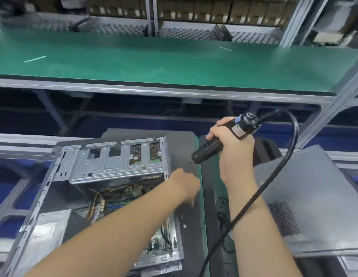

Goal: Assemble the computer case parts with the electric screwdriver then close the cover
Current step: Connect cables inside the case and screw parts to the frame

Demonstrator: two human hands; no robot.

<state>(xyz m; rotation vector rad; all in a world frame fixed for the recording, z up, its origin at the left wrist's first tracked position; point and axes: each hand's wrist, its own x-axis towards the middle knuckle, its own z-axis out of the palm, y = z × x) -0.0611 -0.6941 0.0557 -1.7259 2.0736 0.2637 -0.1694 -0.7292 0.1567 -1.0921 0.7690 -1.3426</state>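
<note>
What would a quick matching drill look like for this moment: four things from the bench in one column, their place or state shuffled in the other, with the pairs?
Things:
1. electric screwdriver
2. computer case
3. side cover
4. left hand

Places or states:
A. lies flat on the bench at the right, off the case
B. gripped in the right hand, raised, tip pointing down and left
C. lies open with cables and drive cage showing
D. at the case's right edge, blurred

Pairs: 1-B, 2-C, 3-A, 4-D
</note>
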